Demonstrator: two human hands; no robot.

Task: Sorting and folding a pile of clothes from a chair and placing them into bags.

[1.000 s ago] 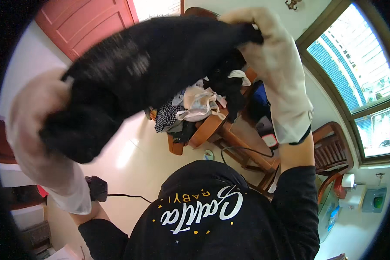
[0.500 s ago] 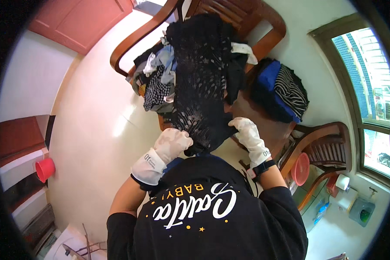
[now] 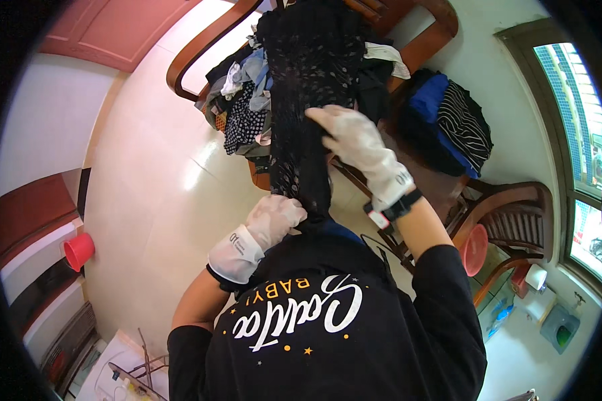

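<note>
A long black garment with a pale leaf-like pattern [image 3: 299, 73] stretches from the wooden bench toward my body. Its exact kind I cannot tell. My left hand [image 3: 272, 222], in a white glove, is closed on the garment's near end, close to my waist. My right hand [image 3: 358, 144], also gloved, is over the garment's right side, fingers stretched to the left and partly apart. Whether those fingertips touch the cloth I cannot tell. Left of the garment, a pile of mixed clothes [image 3: 246, 123] lies on the bench, a black-and-white patterned piece among them.
The wooden bench [image 3: 435, 27] has curved arms. Folded blue and striped clothes [image 3: 456, 120] are stacked to its right. A wooden chair [image 3: 515, 217] and a pink basin [image 3: 475, 249] stand at right. A red bucket [image 3: 79, 251] is at far left. Pale tiled floor [image 3: 160, 200] lies at left.
My right hand has let go of the garment's near right edge and moved forward and left over it. The near part now looks narrower, its right side brought inward. My left hand keeps its grip.
</note>
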